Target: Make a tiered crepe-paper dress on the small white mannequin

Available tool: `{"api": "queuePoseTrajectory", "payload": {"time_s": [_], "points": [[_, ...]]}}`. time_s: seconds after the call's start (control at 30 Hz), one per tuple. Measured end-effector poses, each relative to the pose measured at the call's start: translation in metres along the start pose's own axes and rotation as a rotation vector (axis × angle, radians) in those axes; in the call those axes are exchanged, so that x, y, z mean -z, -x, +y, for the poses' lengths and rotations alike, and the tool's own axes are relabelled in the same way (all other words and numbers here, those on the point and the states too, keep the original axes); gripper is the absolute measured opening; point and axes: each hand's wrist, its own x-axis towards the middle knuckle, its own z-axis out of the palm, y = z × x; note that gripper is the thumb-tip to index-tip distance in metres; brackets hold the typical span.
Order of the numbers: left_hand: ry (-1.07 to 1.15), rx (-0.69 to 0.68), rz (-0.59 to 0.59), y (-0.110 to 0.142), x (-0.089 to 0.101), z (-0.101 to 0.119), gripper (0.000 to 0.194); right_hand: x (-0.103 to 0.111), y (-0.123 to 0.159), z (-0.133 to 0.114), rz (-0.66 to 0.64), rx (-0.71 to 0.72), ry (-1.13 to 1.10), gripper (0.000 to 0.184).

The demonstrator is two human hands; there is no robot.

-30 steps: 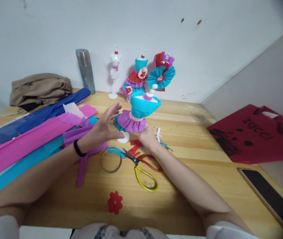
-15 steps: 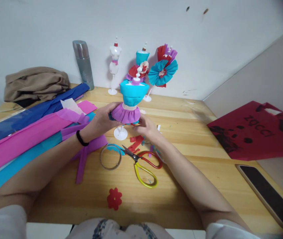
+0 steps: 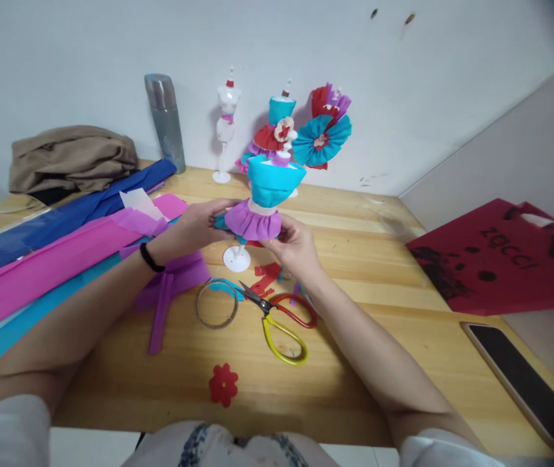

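A miniature dress-form mannequin tilts to the right on its white round base. It wears a turquoise paper top, a pale waistband and a pleated purple paper skirt. On the skirt's left side, my left hand is closed on the edge, where a bit of teal layer shows. My right hand pinches the skirt's right edge with thumb and fingers. Below lie open scissors with red and yellow handles, a roll of tape, red paper scraps and a red paper flower.
Behind stand a bare white mannequin and two dressed ones, one with a big turquoise paper rosette. Crepe paper strips, a thermos and brown cloth lie left. A red bag and a phone are right.
The mannequin's upper body has leaned to the right, its base staying nearly in place. My right hand has risen a little along the skirt's right side, its fingers showing more.
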Motion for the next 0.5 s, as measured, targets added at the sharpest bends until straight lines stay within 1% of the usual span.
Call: {"api": "queuePoseTrajectory", "payload": {"time_s": [0.07,0.1,0.13,0.17,0.2,0.27,0.3,0.33,0.4,0.5], "points": [[0.030,0.000,-0.106,0.001,0.007,-0.002,0.078,0.003,0.001,0.000,-0.004,0.008,0.013,0.027],[0.032,0.002,-0.140,0.001,0.010,-0.001,0.085,0.004,0.001,0.000,-0.008,0.008,0.032,0.026],[0.028,0.002,-0.154,0.002,0.011,0.001,0.088,0.005,0.002,-0.001,-0.013,0.004,0.060,0.025],[0.013,0.004,-0.144,0.002,0.012,0.003,0.083,0.006,0.002,-0.001,-0.020,-0.005,0.091,0.024],[-0.008,0.010,-0.121,0.003,0.012,0.007,0.072,0.007,0.003,-0.001,-0.031,-0.017,0.120,0.023],[-0.066,0.030,-0.080,0.003,0.010,0.014,0.042,0.010,0.003,-0.001,-0.058,-0.048,0.162,0.021],[-0.093,0.036,-0.075,0.003,0.010,0.017,0.031,0.011,0.003,0.000,-0.069,-0.064,0.176,0.021],[-0.115,0.037,-0.075,0.003,0.009,0.020,0.024,0.013,0.003,0.000,-0.079,-0.079,0.187,0.022],[-0.133,0.028,-0.080,0.002,0.010,0.022,0.019,0.015,0.004,0.001,-0.088,-0.099,0.204,0.024],[-0.169,0.043,-0.075,0.002,0.013,0.022,0.018,0.017,0.004,0.002,-0.094,-0.105,0.202,0.028]]}}
